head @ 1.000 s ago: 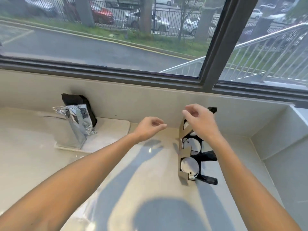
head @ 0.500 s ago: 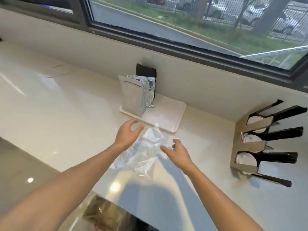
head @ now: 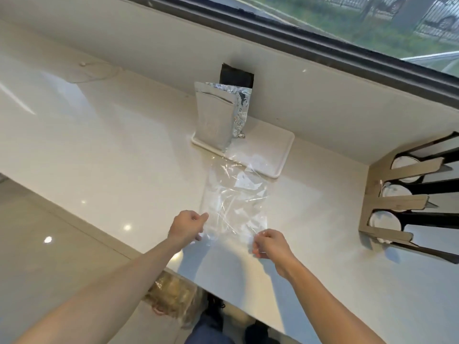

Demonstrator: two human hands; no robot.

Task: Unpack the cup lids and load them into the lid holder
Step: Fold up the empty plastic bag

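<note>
An empty clear plastic bag [head: 233,197] lies stretched out flat on the white counter [head: 99,150]. My left hand [head: 187,225] pinches its near left corner and my right hand [head: 269,244] pinches its near right corner. The bag's far end overlaps a white tray [head: 275,155]. At the right edge stands the wood-and-black lid holder [head: 397,202], with white cup lids [head: 383,220] in its three slots.
A silver foil pouch [head: 216,115] stands on the white tray, with a black pouch [head: 237,76] behind it against the wall. The counter's front edge runs diagonally below my arms; a crinkled bag [head: 173,296] sits on the floor beneath it.
My hands left the lid holder and came to the plastic bag. Both now pinch its near corners and the bag is pulled out flat; the view has swung left and down.
</note>
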